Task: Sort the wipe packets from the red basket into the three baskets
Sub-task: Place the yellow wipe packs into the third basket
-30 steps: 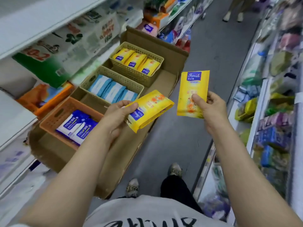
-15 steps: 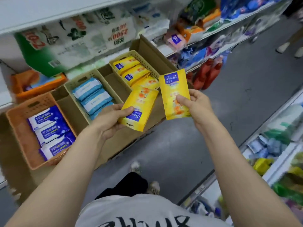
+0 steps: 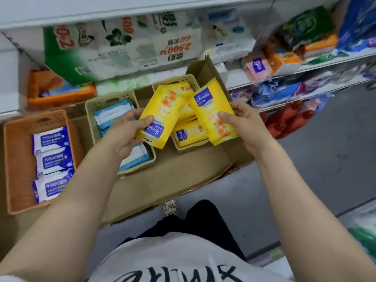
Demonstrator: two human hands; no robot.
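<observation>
My left hand (image 3: 126, 131) grips a yellow wipe packet (image 3: 162, 117) by its lower end. My right hand (image 3: 246, 123) holds a second yellow packet (image 3: 211, 110) upright. Both packets hover over the right beige basket (image 3: 175, 81), which holds more yellow packets (image 3: 188, 134). The middle beige basket (image 3: 109, 100) holds light-blue packets (image 3: 110, 113), partly hidden by my left hand. The orange basket (image 3: 16, 159) at left holds three white-and-blue packets (image 3: 50, 155). The red basket is out of view.
All three baskets sit in an open cardboard box (image 3: 173, 180) on the floor against a shop shelf (image 3: 122, 9). Large tissue packs (image 3: 122, 49) lie behind. My legs and a shoe (image 3: 169, 207) stand on the grey aisle floor (image 3: 325, 159).
Both hands have carried their yellow packets left and forward, from over the aisle to above the right beige basket. The view has turned toward the shelf.
</observation>
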